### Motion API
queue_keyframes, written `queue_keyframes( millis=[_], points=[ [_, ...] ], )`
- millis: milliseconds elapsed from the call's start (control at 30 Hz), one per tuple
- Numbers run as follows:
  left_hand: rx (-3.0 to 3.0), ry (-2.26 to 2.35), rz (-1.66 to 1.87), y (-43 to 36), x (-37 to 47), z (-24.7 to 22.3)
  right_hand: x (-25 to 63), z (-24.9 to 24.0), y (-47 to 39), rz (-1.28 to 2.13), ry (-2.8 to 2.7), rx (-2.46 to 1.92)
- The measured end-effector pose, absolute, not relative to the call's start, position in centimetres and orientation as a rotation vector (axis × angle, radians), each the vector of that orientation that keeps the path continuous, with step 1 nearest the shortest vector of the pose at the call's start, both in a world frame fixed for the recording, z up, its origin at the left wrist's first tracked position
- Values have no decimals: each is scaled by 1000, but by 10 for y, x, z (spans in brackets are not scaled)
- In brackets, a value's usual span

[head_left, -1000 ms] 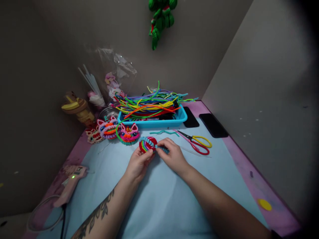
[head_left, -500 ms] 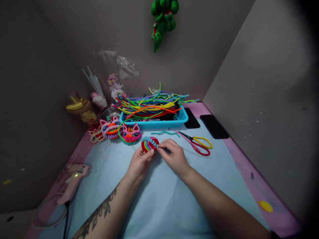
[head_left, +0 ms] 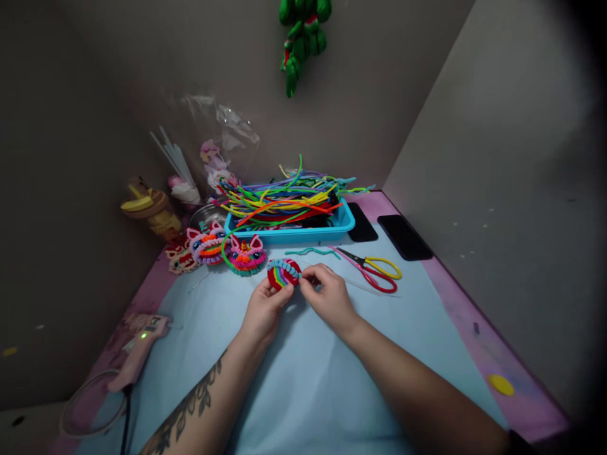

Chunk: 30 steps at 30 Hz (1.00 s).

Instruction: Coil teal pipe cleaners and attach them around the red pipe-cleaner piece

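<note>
A round red pipe-cleaner piece (head_left: 271,277) with rainbow arcs is held up over the table, tilted towards me. My left hand (head_left: 263,309) grips its lower left edge, thumb on the front and fingers behind. Across the top of the piece runs a crimped light blue pipe cleaner (head_left: 288,267). At its right end, the thumb and forefinger of my right hand (head_left: 329,296) are pinched together; the other fingers are curled in. Beyond my hands stand pipe-cleaner animal heads with pink ears, the nearest a pink and orange one (head_left: 246,256).
A blue tray (head_left: 289,237) heaped with coloured pipe cleaners is at the back. Scissors (head_left: 374,272) lie to the right, near two black phones (head_left: 405,238). A corded pink glue gun (head_left: 140,354) rests at the left. Grey walls enclose the table.
The view has shifted slightly. My right fingers stay at the right edge of the red piece, at the light blue pipe cleaner's end; my left hand keeps its grip.
</note>
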<state>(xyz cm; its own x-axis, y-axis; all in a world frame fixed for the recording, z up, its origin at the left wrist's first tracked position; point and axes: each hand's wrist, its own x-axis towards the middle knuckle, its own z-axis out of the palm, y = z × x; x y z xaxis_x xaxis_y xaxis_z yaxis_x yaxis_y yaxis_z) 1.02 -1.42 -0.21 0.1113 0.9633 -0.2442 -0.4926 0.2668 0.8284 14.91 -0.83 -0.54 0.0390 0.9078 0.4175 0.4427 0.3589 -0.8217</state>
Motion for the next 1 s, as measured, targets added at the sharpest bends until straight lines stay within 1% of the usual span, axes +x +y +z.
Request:
queue_keyframes(
  millis=[700, 1000],
  points=[
    [607, 882, 1181, -11, 9, -4, 149, -8, -8, 595, -1580, -1214],
    [611, 887, 1211, -12, 9, -7, 147, -8, -7, 750, -1500, -1276]
  ],
)
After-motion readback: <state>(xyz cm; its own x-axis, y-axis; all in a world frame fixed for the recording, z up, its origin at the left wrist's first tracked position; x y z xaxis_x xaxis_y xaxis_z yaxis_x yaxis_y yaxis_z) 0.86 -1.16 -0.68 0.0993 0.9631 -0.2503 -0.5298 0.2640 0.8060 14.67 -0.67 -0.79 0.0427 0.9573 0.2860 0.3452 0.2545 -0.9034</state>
